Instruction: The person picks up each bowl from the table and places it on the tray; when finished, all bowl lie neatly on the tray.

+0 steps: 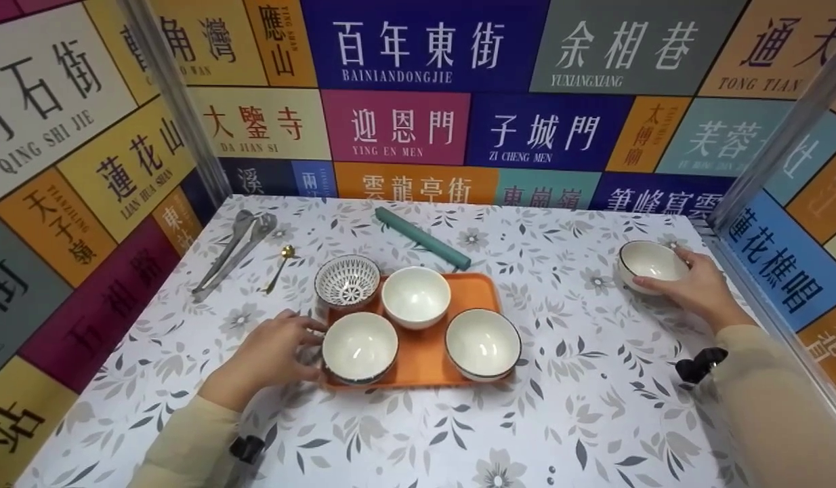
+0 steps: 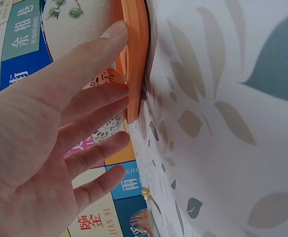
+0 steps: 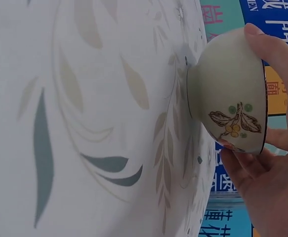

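At the right side of the table my right hand (image 1: 702, 288) grips a small white bowl (image 1: 645, 261) by its rim. Yellow fruit and brown leaves decorate the outside of this bowl (image 3: 232, 89) in the right wrist view, its foot close to the tablecloth. My left hand (image 1: 272, 349) has its fingers spread at the left edge of an orange tray (image 1: 418, 362); in the left wrist view its thumb tip and fingertips meet the tray rim (image 2: 138, 54). The tray bears a black-patterned bowl (image 1: 348, 281) and three white bowls, at the back (image 1: 416, 297), front left (image 1: 360, 347) and front right (image 1: 484, 342).
Metal tongs (image 1: 235, 251) and a small gold spoon (image 1: 280, 268) lie at the back left. Behind the tray is a green stick-shaped object (image 1: 423, 237). Walls with colourful printed signs (image 1: 418, 47) enclose the flower-patterned tablecloth (image 1: 560, 407) at the back and sides.
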Demonstrator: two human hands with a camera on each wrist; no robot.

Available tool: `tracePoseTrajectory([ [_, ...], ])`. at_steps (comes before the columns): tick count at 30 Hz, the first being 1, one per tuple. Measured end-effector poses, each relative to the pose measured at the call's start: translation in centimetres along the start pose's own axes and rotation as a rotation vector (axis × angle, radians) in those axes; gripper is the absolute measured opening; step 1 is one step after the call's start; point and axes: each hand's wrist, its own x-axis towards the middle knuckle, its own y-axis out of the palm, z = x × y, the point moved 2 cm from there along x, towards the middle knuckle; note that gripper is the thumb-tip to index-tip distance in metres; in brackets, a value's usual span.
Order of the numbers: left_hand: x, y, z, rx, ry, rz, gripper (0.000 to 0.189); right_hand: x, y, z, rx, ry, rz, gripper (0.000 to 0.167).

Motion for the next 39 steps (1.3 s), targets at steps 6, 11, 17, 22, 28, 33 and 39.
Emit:
tracePoseTrajectory([
  [6, 0.1, 0.1, 0.1, -0.002, 0.007, 0.002, 0.053, -0.3, 0.0, -0.1, 0.003, 0.025, -0.022, 0.134],
  [11, 0.0, 0.2, 0.1, -0.017, -0.008, 0.010, 0.054, -0.6, 0.4, 0.1, 0.011, 0.014, -0.018, 0.132],
  [17, 0.0, 0.3, 0.2, -0.007, 0.000, 0.003, 0.055, -1.1, 1.4, 1.1, 0.005, -0.032, -0.012, 0.128],
  [22, 0.0, 0.2, 0.2, 0.022, 0.032, -0.015, 0.053, -1.5, 2.3, 2.7, -0.010, -0.078, 0.002, 0.124],
  [28, -0.1, 0.2, 0.2, 0.014, 0.029, -0.016, 0.053, -1.8, 3.6, 5.4, -0.018, -0.144, 0.059, 0.122],
  [33, 0.0, 0.2, 0.2, 0.011, 0.030, -0.015, 0.054, -2.4, 4.7, 7.6, 0.010, -0.226, 0.084, 0.115],
  [39, 0.1, 0.3, 0.2, 0.010, 0.021, -0.007, 0.056, -2.5, 6.1, 10.5, 0.078, -0.375, 0.142, 0.104],
])
